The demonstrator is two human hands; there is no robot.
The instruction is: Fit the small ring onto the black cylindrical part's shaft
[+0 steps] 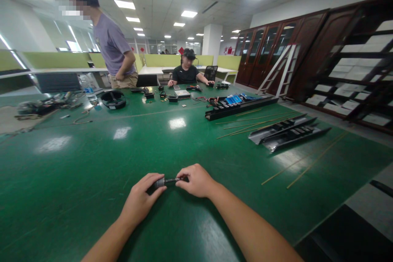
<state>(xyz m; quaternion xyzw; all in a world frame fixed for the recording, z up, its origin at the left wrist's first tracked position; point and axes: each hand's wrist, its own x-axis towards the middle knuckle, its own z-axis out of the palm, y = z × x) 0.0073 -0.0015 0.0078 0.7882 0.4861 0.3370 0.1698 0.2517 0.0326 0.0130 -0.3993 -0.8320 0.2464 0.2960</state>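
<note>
Above the near part of the green table, my left hand [141, 196] is closed around a dark grey cylinder [159, 182], fingers on top and thumb below. A thin black rod [170, 180] runs from the cylinder's right end toward my other hand. There, my right hand [195, 181] pinches the rod's far end between thumb and fingertips. The fingers partly cover both ends, so the exact kind of this piece cannot be made out.
The green table [92, 159] bears black metal channels [294, 133], thin yellowish rods [245, 127], a black headset [113, 99] and cables [52, 104]. Across it sits a person [187, 74] among small black parts. Another person [113, 45] stands left. A white ladder [282, 69] leans by cabinets.
</note>
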